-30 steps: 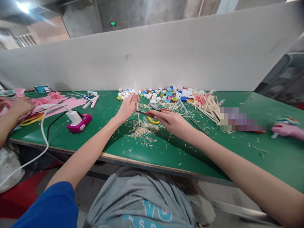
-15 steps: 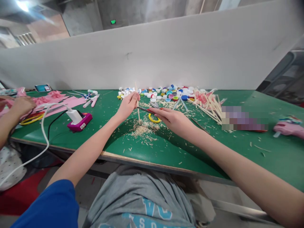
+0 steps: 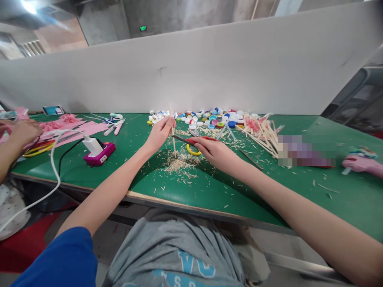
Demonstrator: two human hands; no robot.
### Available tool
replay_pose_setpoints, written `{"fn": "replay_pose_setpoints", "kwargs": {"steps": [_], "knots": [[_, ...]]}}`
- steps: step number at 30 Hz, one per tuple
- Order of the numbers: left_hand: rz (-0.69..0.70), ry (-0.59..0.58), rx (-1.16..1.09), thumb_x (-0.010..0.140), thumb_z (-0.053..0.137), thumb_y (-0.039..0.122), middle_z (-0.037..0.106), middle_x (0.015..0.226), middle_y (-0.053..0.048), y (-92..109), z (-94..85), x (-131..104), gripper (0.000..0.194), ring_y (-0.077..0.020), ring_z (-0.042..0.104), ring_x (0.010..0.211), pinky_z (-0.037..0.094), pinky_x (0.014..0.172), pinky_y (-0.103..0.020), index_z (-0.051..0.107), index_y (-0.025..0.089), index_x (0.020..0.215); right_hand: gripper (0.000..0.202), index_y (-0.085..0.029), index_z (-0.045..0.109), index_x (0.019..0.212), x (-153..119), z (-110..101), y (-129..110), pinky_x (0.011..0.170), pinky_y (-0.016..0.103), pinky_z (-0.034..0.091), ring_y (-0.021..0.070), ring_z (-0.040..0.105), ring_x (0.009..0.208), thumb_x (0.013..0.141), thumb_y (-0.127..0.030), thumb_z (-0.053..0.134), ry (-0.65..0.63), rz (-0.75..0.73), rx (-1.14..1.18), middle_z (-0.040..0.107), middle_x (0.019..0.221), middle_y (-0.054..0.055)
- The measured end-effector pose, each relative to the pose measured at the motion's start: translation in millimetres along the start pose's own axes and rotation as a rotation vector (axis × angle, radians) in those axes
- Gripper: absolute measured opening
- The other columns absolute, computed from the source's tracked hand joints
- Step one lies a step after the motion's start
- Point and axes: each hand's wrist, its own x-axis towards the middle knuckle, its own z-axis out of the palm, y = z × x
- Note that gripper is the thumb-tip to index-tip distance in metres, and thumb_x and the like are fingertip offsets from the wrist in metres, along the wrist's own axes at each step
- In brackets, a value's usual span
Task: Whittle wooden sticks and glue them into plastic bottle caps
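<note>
In the head view my left hand (image 3: 161,131) is closed round a thin wooden stick (image 3: 174,145). The stick stands nearly upright, its lower end at a pile of wood shavings (image 3: 176,164) on the table. Red-handled scissors (image 3: 186,140) are gripped in my right hand (image 3: 214,150); their dark blade points left and meets or nearly meets the stick just below my left fingers. Part of the red handle is hidden by my fingers. A yellow ring-shaped handle (image 3: 194,150) lies just beneath the blade, with a metal part behind it.
Many coloured bottle caps (image 3: 214,119) lie along the white partition (image 3: 191,75). Wooden sticks (image 3: 265,137) and a pink glue gun (image 3: 362,163) are on the right. A purple power socket (image 3: 100,155), pink paper (image 3: 82,129) and another person's hand (image 3: 28,131) are on the left.
The scissors' handle has come apart or turned, so more red shows past my right hand. The blade has shifted slightly down the stick; my left hand keeps its hold.
</note>
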Motion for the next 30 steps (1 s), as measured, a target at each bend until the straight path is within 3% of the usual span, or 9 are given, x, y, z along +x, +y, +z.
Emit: {"fn": "replay_pose_setpoints", "kwargs": {"steps": [4, 7, 9, 19, 30], "knots": [[0.034, 0.016, 0.073, 0.092, 0.038, 0.057, 0.043, 0.067, -0.001, 1.4, -2.1, 1.4, 0.045, -0.014, 0.041, 0.066, 0.038, 0.066, -0.03, 0.049, 0.02, 0.068, 0.045, -0.025, 0.053, 0.13, 3.1, 0.3, -1.7, 0.081, 0.035, 0.047, 0.0204, 0.062, 0.096, 0.1, -0.044, 0.026, 0.001, 0.015, -0.029, 0.066, 0.113, 0.005], [0.07, 0.024, 0.147, 0.092, 0.037, 0.057, 0.048, 0.08, -0.004, 2.5, -3.9, 2.7, 0.046, -0.0183, 0.045, 0.083, 0.038, 0.085, -0.037, 0.052, 0.02, 0.069, 0.044, -0.025, 0.053, 0.13, 5.1, 1.5, -3.8, 0.076, 0.034, 0.047, 0.0196, 0.062, 0.09, 0.1, -0.043, 0.026, 0.0, 0.028, -0.05, 0.066, 0.109, 0.006], [0.086, 0.017, 0.199, 0.092, 0.033, 0.057, 0.048, 0.083, -0.005, 3.1, -4.3, 3.3, 0.047, -0.0197, 0.046, 0.087, 0.037, 0.089, -0.039, 0.052, 0.021, 0.07, 0.044, -0.025, 0.053, 0.13, 5.4, 2.4, -4.3, 0.076, 0.033, 0.048, 0.0193, 0.062, 0.09, 0.1, -0.043, 0.026, 0.008, 0.018, -0.08, 0.066, 0.108, 0.006], [0.089, -0.023, 0.173, 0.095, 0.03, 0.053, 0.047, 0.079, -0.004, -4.3, -2.4, 7.1, 0.044, -0.0182, 0.046, 0.08, 0.038, 0.085, -0.037, 0.048, 0.021, 0.072, 0.048, -0.025, 0.055, 0.13, 1.0, -4.3, 5.8, 0.061, 0.027, 0.042, 0.0163, 0.061, 0.078, 0.101, -0.045, 0.024, 0.079, -0.048, -0.391, 0.067, 0.099, 0.008], [0.091, -0.035, 0.172, 0.096, 0.028, 0.052, 0.049, 0.076, -0.004, 1.4, 3.1, 3.5, 0.043, -0.018, 0.046, 0.079, 0.039, 0.081, -0.035, 0.046, 0.021, 0.072, 0.047, -0.026, 0.054, 0.132, 2.6, -1.5, -3.9, 0.067, 0.028, 0.045, 0.017, 0.061, 0.081, 0.1, -0.043, 0.024, 0.062, -0.05, -0.349, 0.066, 0.099, 0.008]]}}
